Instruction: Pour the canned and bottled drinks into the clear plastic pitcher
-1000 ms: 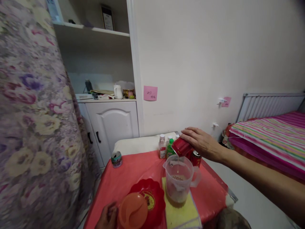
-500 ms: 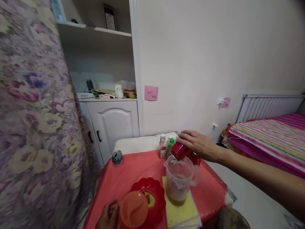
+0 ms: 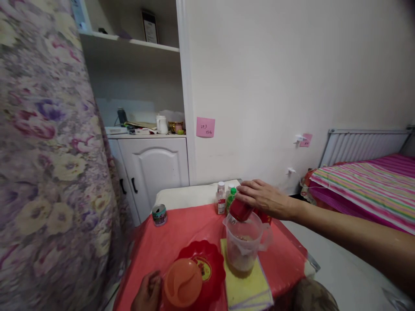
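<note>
My right hand [image 3: 261,198] grips a red drink can [image 3: 239,210] from above, tipped mouth-down over a clear plastic jug [image 3: 244,247]. The jug stands on a yellow cloth [image 3: 246,289] and holds brownish liquid at its bottom. My left hand [image 3: 147,293] at the near table edge holds an orange round lid [image 3: 182,283] over a red scalloped plate [image 3: 207,263]. All of this rests on a table with a red plastic cover [image 3: 171,242].
Small bottles [image 3: 221,198], one with a green cap [image 3: 232,195], stand behind the jug, and another red can [image 3: 266,217] sits right of it. An opened tin [image 3: 159,215] stands at the table's back left. Floral curtain [image 3: 48,172] hangs left; a striped bed [image 3: 363,181] lies right.
My right hand has lowered the red can and shifted it slightly left, closer to the jug's rim. The left hand and orange lid have hardly moved.
</note>
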`<state>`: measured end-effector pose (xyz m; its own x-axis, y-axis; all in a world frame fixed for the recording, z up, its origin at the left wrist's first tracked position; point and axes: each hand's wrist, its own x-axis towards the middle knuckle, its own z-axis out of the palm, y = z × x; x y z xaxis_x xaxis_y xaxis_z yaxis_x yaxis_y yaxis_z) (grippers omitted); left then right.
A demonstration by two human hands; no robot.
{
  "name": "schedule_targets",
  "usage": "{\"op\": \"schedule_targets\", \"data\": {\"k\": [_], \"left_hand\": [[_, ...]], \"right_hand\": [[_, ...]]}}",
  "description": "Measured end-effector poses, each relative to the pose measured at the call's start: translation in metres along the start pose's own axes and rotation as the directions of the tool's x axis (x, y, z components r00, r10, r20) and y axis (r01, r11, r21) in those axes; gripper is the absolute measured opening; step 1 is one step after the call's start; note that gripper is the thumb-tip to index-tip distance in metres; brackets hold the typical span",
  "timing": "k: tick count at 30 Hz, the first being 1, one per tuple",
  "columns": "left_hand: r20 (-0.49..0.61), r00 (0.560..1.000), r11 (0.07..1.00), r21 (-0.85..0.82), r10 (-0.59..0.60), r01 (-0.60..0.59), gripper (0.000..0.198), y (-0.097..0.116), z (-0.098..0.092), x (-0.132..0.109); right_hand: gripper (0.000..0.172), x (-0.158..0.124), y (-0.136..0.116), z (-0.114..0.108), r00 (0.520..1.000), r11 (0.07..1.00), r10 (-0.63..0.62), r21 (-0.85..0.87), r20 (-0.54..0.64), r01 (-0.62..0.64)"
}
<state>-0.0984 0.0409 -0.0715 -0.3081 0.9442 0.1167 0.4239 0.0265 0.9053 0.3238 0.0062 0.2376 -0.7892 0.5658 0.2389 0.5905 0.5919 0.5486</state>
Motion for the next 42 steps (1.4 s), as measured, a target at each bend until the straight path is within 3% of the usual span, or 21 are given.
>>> {"op": "schedule_targets", "data": {"k": [5,8,14,19,23,26,42], "left_hand": [[0.004,1.0,1.0,-0.004,-0.012,0.012,0.045,0.005,-0.001,-0.002],[-0.006,1.0,1.0,0.001,-0.016,0.016,0.044,0.008,-0.001,-0.003],[-0.001,1.0,0.999,-0.029,-0.03,0.03,0.046,0.01,-0.002,-0.003],[-0.022,1.0,1.0,-0.013,-0.006,0.005,0.047,0.013,-0.002,-0.004],[-0.009,1.0,1.0,0.001,-0.011,0.011,0.047,0.011,-0.002,-0.003],[-0.007,1.0,1.0,0.009,-0.006,0.006,0.047,0.009,-0.001,-0.002],[-0.003,1.0,1.0,-0.024,-0.012,0.012,0.046,0.01,-0.002,-0.002]], "right_hand": [[0.07,-0.003,0.001,0.009,0.995,0.998,-0.065,0.02,0.07,0.063],[0.076,-0.004,0.001,0.014,0.991,0.997,-0.08,0.02,0.104,0.079],[0.066,-0.008,-0.002,0.025,0.993,0.996,-0.084,0.043,0.086,0.08],[0.069,-0.012,-0.003,0.026,0.996,0.997,-0.044,0.073,0.073,0.039],[0.059,-0.018,0.0,0.027,0.998,0.997,0.027,0.065,0.049,-0.03],[0.055,-0.024,0.003,0.032,0.998,0.998,0.009,0.059,0.057,-0.012],[0.07,-0.04,0.004,0.051,0.996,0.995,0.008,0.1,0.084,-0.017]]}}
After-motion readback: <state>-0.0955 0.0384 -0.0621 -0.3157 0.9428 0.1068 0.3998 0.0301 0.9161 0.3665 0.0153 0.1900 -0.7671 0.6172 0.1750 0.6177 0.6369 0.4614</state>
